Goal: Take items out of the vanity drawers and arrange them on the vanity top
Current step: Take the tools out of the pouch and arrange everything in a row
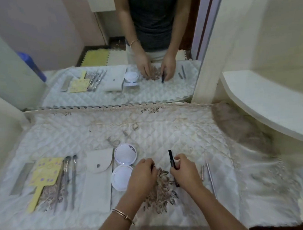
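In the head view, a quilted white cloth [165, 130] with a scalloped lace edge covers the tabletop, and a mirror [109, 47] stands at its far edge, reflecting the laid-out things and the person's arms.

Along the left half of the cloth, things lie in a row. Farthest left is a flat grey comb [22, 178]. Beside it lies a yellow hand mirror [44, 173] with a dotted pattern, its handle pointing toward the near edge. Next come three makeup brushes [67, 179], side by side, tips pointing away. Right of them lies a white snap pouch [98, 179], flap closed. Just beside the pouch sits an open round white compact [123, 166], its two halves lying flat.

The left hand [143, 174], a thin bangle on its wrist, rests over the floral pattern at the cloth's middle, fingers curled down; something small and dark shows at the fingertips, but what it is cannot be told. The right hand [186, 170] has its fingers closed around a slim black pen-like cosmetic [171, 160], which stands tilted, its tip pointing away from the person. Just right of that hand, two thin metal tools [208, 173] lie side by side on the cloth.
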A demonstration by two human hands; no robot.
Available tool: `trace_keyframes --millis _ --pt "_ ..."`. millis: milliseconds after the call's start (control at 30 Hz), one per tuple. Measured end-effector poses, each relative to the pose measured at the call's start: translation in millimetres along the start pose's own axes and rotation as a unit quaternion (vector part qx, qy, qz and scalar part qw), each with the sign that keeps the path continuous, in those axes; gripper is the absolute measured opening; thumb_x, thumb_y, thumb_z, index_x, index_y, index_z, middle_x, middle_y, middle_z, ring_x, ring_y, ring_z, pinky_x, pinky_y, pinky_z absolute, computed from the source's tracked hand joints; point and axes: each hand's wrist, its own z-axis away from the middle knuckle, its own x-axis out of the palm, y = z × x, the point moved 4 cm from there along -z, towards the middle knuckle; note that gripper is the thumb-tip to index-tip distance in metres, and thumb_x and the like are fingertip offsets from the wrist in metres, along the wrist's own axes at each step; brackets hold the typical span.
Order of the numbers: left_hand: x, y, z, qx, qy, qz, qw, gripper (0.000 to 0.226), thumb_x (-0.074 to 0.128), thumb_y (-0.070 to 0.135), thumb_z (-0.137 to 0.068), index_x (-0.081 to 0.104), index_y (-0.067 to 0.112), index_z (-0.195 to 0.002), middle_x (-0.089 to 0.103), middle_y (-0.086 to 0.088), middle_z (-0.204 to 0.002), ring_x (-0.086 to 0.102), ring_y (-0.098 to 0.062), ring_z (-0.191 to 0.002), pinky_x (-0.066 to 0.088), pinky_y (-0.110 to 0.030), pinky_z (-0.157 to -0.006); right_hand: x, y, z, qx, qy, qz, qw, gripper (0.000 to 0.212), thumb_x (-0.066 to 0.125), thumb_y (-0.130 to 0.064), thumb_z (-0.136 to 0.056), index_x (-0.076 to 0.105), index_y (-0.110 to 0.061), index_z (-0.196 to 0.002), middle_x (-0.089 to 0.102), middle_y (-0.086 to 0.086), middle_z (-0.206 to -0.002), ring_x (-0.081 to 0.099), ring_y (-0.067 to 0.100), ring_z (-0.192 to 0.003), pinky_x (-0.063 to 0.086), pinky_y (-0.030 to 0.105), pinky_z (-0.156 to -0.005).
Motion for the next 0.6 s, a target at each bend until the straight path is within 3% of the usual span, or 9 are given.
trace_keyframes --millis 100,233,367,467,533,600 --pt "-16 -19 3 -0.023 0.032 -0.007 0.999 0.019 0.049 0.02 -0.09 0.06 0.005 -0.093 0.062 -0.012 -0.095 0.059 -0.026 -0.085 0.045 -0.036 -0.074 14 -15 3 -0.007 -0.034 -0.023 0.999 0.032 0.059 -0.017 -0.086 0.051 -0.01 -0.116 0.053 -0.001 -0.084 0.053 0.014 -0.076 0.044 0.021 -0.062" --pt "-25 -30 4 -0.018 0.034 -0.12 0.992 0.023 0.046 0.03 -0.089 0.061 0.013 -0.094 0.067 -0.007 -0.096 0.055 -0.024 -0.096 0.045 -0.035 -0.076 35 -29 12 -0.023 -0.069 -0.021 0.997 0.026 0.06 -0.018 -0.085 0.054 -0.011 -0.11 0.049 -0.012 -0.069 0.048 0.004 -0.063 0.041 0.016 -0.055" --pt "-24 -35 6 0.021 0.021 -0.21 0.977 0.027 0.041 0.034 -0.091 0.058 0.016 -0.101 0.064 -0.003 -0.102 0.048 -0.026 -0.105 0.041 -0.034 -0.08 51 -36 18 -0.013 -0.071 -0.013 0.997 0.025 0.06 -0.018 -0.084 0.057 -0.011 -0.108 0.048 -0.013 -0.067 0.052 0.008 -0.065 0.043 0.016 -0.056" --pt "-26 -40 6 0.055 0.034 -0.201 0.977 0.021 0.051 0.032 -0.083 0.065 0.017 -0.078 0.065 -0.001 -0.083 0.059 -0.027 -0.084 0.046 -0.035 -0.065 56 -43 19 -0.019 -0.058 0.014 0.998 0.028 0.059 -0.019 -0.086 0.054 -0.009 -0.112 0.041 -0.015 -0.064 0.05 0.009 -0.066 0.036 0.013 -0.049" --pt "-23 -50 9 0.069 0.018 -0.194 0.978 0.023 0.052 0.039 -0.074 0.064 0.021 -0.067 0.064 0.004 -0.074 0.061 -0.023 -0.069 0.049 -0.032 -0.054 58 -45 21 -0.019 -0.046 0.022 0.998 0.031 0.059 -0.021 -0.086 0.052 -0.01 -0.115 0.042 -0.014 -0.064 0.052 0.012 -0.071 0.041 0.018 -0.058" --pt "-21 -57 14 0.103 0.013 -0.192 0.976 0.029 0.045 0.048 -0.066 0.064 0.026 -0.069 0.064 0.009 -0.073 0.06 -0.018 -0.068 0.05 -0.029 -0.053 59 -45 24 -0.017 -0.032 0.016 0.999 0.031 0.059 -0.019 -0.086 0.053 -0.011 -0.115 0.045 -0.014 -0.063 0.051 0.008 -0.064 0.044 0.024 -0.066"
